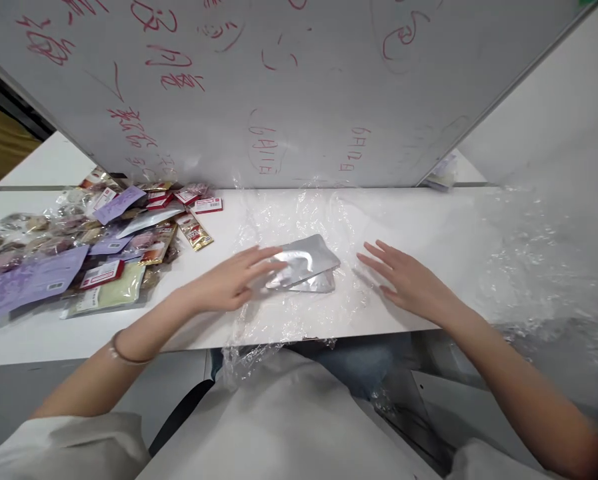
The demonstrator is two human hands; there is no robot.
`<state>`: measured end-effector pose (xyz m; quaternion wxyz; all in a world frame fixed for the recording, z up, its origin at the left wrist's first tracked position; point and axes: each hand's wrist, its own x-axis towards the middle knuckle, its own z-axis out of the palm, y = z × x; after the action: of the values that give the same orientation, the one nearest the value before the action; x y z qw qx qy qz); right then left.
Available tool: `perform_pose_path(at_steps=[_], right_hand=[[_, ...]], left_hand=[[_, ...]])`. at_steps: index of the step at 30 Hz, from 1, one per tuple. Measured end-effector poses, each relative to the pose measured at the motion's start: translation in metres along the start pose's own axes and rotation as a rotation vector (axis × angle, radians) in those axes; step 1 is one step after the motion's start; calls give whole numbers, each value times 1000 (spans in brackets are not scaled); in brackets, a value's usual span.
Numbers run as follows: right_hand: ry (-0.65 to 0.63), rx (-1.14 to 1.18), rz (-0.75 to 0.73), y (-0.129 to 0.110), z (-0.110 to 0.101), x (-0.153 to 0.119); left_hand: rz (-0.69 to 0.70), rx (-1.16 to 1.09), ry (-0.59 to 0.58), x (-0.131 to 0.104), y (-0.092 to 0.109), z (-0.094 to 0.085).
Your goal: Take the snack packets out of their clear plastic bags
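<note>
Your left hand (pixel 229 280) reaches over the left end of the silver pouches (pixel 306 260), its fingers loosely spread; whether they press down, you cannot tell. The pouches overlap on clear plastic film (pixel 349 233) laid across the white surface (pixel 199 330). Your right hand (pixel 403 277) is just right of them, apart, fingers spread above the film. Assorted snack packets (pixel 113 240) lie heaped on your left.

silver pouches (pixel 309 260) lie overlapped on clear film (pixel 349 293)
</note>
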<state>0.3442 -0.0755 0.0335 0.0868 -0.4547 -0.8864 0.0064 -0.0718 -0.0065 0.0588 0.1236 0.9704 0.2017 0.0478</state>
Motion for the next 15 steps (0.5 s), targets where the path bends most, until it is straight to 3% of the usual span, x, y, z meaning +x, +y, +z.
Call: perform_pose_path(at_steps=[2, 5, 9, 12, 15], right_hand=[[12, -64, -105, 2, 8, -7], [61, -51, -315, 12, 23, -4], [157, 98, -482, 15, 40, 7], [232, 323, -390, 0, 49, 17], [235, 606, -51, -20, 54, 27]], left_hand=[[-76, 49, -30, -28, -11, -7], [-66, 158, -37, -56, -18, 2], [105, 267, 14, -58, -15, 20], [139, 137, 22, -45, -9, 25], [39, -279, 42, -34, -8, 29]])
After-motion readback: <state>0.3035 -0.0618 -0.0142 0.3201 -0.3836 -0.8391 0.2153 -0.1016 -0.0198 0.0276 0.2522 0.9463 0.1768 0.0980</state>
